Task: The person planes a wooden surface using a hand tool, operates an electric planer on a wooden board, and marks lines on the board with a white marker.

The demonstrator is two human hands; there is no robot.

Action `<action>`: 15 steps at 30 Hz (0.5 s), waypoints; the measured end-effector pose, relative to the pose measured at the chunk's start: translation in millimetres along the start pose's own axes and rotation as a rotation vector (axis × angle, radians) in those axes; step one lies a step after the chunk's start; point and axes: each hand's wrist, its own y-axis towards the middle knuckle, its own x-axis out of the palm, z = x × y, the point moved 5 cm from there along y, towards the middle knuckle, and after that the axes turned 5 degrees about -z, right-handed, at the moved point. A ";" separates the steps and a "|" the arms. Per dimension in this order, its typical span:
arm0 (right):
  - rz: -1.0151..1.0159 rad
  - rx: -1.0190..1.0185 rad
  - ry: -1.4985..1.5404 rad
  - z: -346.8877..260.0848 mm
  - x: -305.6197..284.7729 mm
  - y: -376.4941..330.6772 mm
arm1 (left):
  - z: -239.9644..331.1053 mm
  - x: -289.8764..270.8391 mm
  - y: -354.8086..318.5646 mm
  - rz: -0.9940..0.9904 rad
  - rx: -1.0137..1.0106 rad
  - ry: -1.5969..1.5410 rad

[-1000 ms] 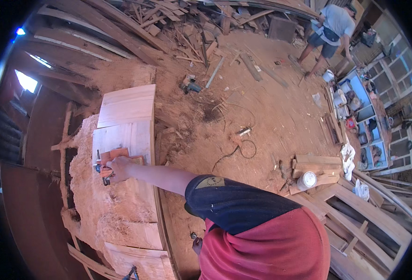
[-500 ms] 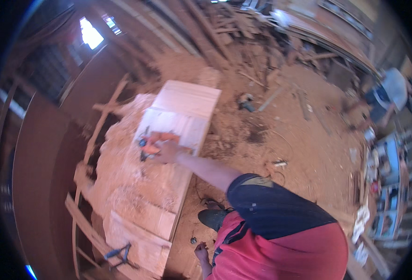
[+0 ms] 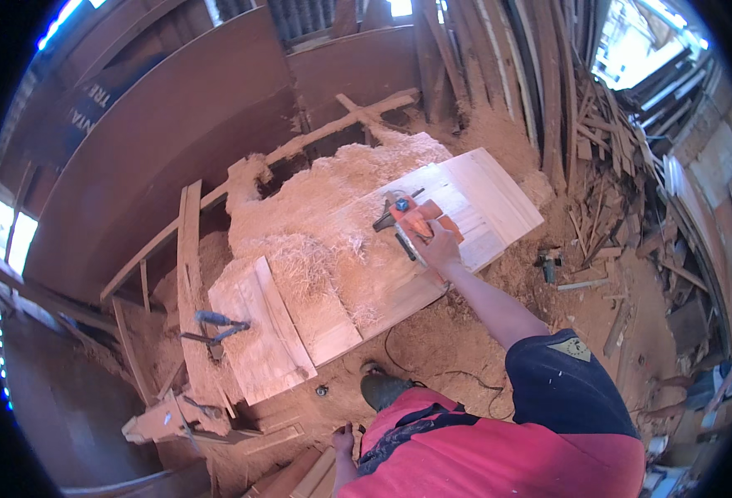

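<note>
My right hand (image 3: pixel 440 249) is closed round the handle of an orange electric planer (image 3: pixel 420 222) with a blue knob. The planer rests on a pale wooden board (image 3: pixel 490 191) partly covered with shavings. My right arm is stretched out over the board. Down by my body, off the board's near edge, hangs my left hand (image 3: pixel 344 438), fingers curled, with nothing seen in it. Curly wood shavings (image 3: pixel 299 261) lie heaped along the board's middle and far side. A clamp (image 3: pixel 216 325) with a grey-blue handle sits at its left end.
A power cord (image 3: pixel 465 375) trails over the sawdust floor near my foot (image 3: pixel 382 390). Another power tool (image 3: pixel 550 264) lies on the floor to the right. Scrap wood (image 3: pixel 602 158) is piled behind it. Large brown panels (image 3: pixel 175 141) lean at the back. Part of another person (image 3: pixel 697 390) shows at the right edge.
The view has swung to the left, so the board now lies across the middle and the other person is mostly out of sight. My right hand still holds the planer on the board.
</note>
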 end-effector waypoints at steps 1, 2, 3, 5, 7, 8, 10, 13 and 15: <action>-0.014 -0.007 -0.004 -0.2 1.1 -0.9 | -3.2 1.7 -5.8 0.014 0.024 -0.050; -0.005 -0.002 0.026 0.8 0.1 -1.1 | -7.5 2.0 -9.8 0.050 0.006 -0.116; 0.005 0.011 0.055 2.2 -2.0 -3.0 | -8.5 4.6 -11.4 0.044 -0.004 -0.120; -0.004 0.009 0.023 5.3 -1.8 -1.7 | -10.7 0.0 -16.2 0.084 0.012 -0.044; -0.014 0.004 0.008 3.3 -0.6 2.5 | -31.3 8.9 -6.1 0.092 -0.031 -0.152; -0.010 -0.017 0.027 4.8 -1.4 1.6 | -32.4 12.9 -3.6 0.055 -0.017 -0.205; 0.018 -0.015 0.037 5.7 -2.1 0.8 | -15.6 9.3 0.7 -0.031 0.063 -0.055; 0.053 -0.003 0.050 6.5 2.7 0.6 | 1.3 1.5 5.8 -0.062 -0.114 0.058; -0.003 0.001 -0.001 9.5 7.8 1.4 | 21.5 0.0 5.0 0.011 -0.053 0.039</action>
